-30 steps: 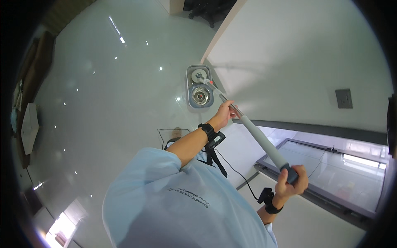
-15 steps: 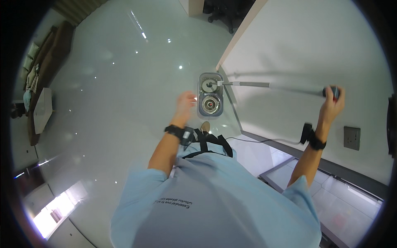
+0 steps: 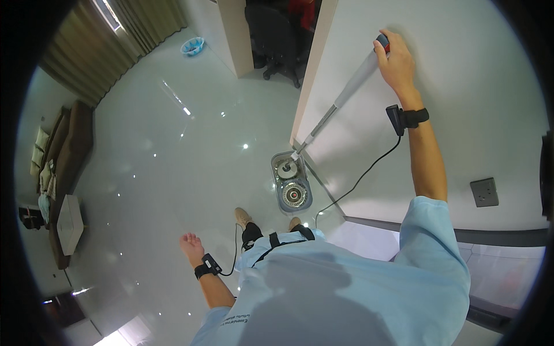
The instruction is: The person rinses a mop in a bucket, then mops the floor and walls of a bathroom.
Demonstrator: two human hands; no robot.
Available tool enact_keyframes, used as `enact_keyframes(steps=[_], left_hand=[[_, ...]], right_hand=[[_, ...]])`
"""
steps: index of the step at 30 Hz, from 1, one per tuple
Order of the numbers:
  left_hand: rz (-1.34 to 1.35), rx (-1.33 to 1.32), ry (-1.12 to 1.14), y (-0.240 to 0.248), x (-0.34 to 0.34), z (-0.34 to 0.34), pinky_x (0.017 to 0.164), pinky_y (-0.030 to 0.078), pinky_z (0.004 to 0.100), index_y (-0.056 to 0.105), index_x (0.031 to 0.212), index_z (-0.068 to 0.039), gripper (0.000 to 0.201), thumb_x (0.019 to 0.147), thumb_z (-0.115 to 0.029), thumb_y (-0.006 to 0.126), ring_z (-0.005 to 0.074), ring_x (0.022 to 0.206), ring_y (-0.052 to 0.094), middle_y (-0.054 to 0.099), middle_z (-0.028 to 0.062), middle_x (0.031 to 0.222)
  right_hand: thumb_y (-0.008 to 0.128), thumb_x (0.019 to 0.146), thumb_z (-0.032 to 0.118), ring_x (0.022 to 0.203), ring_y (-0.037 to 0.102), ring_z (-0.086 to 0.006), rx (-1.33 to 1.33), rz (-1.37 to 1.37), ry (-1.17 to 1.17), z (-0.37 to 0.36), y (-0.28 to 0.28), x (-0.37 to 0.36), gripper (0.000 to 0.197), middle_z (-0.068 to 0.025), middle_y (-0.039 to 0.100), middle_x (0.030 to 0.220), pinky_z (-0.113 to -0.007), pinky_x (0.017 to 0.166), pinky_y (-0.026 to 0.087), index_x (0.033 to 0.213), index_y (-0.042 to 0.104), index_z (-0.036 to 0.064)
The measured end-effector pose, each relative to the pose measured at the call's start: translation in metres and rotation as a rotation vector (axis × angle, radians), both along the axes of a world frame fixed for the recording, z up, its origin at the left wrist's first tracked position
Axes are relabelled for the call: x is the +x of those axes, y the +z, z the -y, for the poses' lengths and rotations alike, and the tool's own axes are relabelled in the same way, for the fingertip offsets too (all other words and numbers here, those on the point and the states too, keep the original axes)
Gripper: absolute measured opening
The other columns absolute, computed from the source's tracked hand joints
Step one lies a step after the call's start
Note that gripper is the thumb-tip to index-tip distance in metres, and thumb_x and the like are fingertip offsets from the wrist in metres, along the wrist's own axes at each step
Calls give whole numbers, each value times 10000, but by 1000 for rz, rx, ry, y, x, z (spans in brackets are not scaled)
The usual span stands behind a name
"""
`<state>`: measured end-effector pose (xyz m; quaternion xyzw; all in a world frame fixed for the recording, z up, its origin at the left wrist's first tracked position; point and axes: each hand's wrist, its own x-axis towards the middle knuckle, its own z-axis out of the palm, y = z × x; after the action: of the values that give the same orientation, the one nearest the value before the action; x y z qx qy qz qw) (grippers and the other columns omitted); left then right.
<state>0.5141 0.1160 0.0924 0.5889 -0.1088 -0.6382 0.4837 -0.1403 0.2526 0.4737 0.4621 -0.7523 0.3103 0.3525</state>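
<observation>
A grey two-part mop bucket point(image 3: 298, 210) stands on the floor ahead of my feet, beside the white wall. Its nearer part holds a round spin basket point(image 3: 295, 195) with a red centre. In the farther part sits the round head point(image 3: 287, 169) of a mop, whose pole point(image 3: 323, 124) leans up to the right. My right hand point(image 3: 398, 66) is closed around the top end of the pole, close to the wall. Away to the left, my left hand point(image 3: 191, 248) hangs over the floor, holding nothing, its fingers loosely bent and apart.
A wall corner point(image 3: 295, 135) rises just beyond the bucket. Past it stands a black office chair point(image 3: 277, 43). A blue-and-white basin point(image 3: 192, 46) lies near the curtains point(image 3: 115, 52). At the left are a brown sofa point(image 3: 75, 135) and a white low table point(image 3: 70, 225). A cable hangs from my right wrist.
My right hand has gone up and forward with the pole, which now stands steeper. My left hand has drawn back from beside the bucket to the left. The view has shifted, showing more room ahead.
</observation>
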Motion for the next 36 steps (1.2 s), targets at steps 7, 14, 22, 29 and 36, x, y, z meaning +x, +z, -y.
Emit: enact_keyframes(steps=[7, 14, 22, 29, 36], left_hand=[[-80, 103, 47, -3, -9, 99, 711, 406, 295, 442, 1007, -62, 228, 852, -228, 454, 165, 795, 492, 516, 35, 896], [-198, 42, -84, 10, -12, 194, 685, 409, 304, 446, 880, -80, 106, 861, -184, 436, 168, 751, 495, 517, 38, 817], [-268, 100, 42, -9, 9, 236, 594, 401, 272, 453, 803, -86, 58, 833, -128, 424, 154, 676, 485, 508, 29, 735], [-286, 179, 0, -7, 11, 234, 532, 382, 239, 428, 733, -85, 106, 823, -128, 393, 132, 610, 472, 479, 15, 671], [-115, 174, 21, 15, -22, 286, 464, 349, 239, 422, 696, -77, 147, 831, -110, 372, 132, 513, 424, 450, 17, 607]], right_hand=[[619, 795, 193, 812, 584, -192, -336, 529, 150, 26, -20, -7, 446, -88, 580, 902, -343, 717, 472, 1169, 454, 13], [586, 744, 34, 849, 567, -218, -371, 1195, 733, 18, -22, 2, 481, -88, 570, 874, -368, 852, 445, 1184, 400, -23], [777, 677, 95, 917, 553, -181, -733, 959, 195, 32, -72, 4, 555, -79, 554, 976, -331, 840, 428, 1107, 431, 41], [801, 661, 109, 852, 538, -139, -667, 838, -52, 49, -116, 2, 565, -48, 542, 907, -275, 794, 425, 1081, 436, 10], [751, 709, 104, 822, 550, -142, -698, 805, -114, 63, -119, 11, 314, -41, 559, 821, -278, 749, 435, 921, 533, 26]])
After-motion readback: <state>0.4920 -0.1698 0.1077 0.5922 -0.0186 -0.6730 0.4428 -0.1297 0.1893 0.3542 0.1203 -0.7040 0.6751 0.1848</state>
